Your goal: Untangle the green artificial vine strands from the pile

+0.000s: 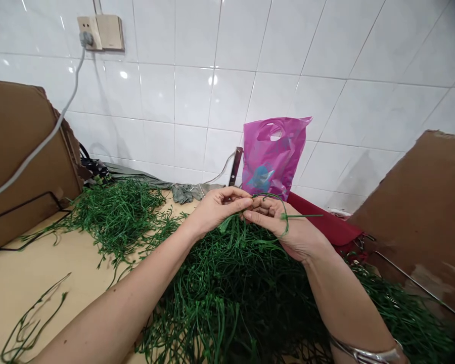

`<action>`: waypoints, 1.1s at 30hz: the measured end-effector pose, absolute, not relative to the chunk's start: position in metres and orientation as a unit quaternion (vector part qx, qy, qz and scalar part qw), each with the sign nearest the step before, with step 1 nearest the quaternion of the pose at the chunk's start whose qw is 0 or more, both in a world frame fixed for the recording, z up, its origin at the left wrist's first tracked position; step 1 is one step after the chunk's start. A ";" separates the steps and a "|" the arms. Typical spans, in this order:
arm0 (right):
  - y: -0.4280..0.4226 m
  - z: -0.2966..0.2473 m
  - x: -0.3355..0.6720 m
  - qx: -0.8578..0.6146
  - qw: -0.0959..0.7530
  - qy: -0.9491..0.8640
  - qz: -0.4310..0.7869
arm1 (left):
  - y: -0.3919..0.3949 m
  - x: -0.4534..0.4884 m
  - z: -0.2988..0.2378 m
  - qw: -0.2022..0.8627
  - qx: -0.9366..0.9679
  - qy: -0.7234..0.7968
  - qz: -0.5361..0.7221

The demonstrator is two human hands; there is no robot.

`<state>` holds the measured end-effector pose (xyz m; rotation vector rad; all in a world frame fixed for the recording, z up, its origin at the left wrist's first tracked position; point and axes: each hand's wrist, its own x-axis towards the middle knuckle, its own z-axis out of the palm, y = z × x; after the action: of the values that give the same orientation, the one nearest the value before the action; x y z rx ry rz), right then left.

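Left hand (216, 210), right hand (284, 227), narrow grip on a thin green stem (299, 216), and one slack finger could drop it into the tangled pile (227, 303)!

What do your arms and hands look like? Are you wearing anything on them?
The left arm and right arm are bare, with no sleeves showing. The left hand and right hand wear no gloves. A shiny silver bracelet circles the right wrist. No cables or markings show on either arm.
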<state>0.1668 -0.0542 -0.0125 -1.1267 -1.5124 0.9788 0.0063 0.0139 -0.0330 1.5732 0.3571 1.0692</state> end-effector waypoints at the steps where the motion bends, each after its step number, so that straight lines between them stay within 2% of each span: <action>1: -0.053 -0.013 0.169 -0.461 0.487 -0.623 0.402 | 0.014 0.005 -0.032 0.584 0.661 0.147 0.447; 5: -0.053 -0.010 0.178 -0.459 0.486 -0.631 0.393 | 0.012 -0.001 -0.029 0.620 0.660 0.139 0.401; 12: -0.057 -0.009 0.177 -0.473 0.467 -0.639 0.388 | 0.011 -0.003 -0.024 0.597 0.703 0.167 0.349; 18: -0.060 -0.010 0.174 -0.490 0.460 -0.637 0.377 | 0.014 0.002 -0.027 0.538 0.715 0.206 0.396; 25: -0.057 -0.009 0.173 -0.497 0.455 -0.654 0.344 | 0.011 -0.002 -0.022 0.473 0.765 0.222 0.378; 33: -0.056 -0.008 0.176 -0.467 0.480 -0.640 0.377 | 0.011 0.005 -0.031 0.599 0.680 0.124 0.404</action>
<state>0.1759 -0.0562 -0.0075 -1.1391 -1.5609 0.9196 0.0053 0.0112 -0.0310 1.5764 0.2868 0.9371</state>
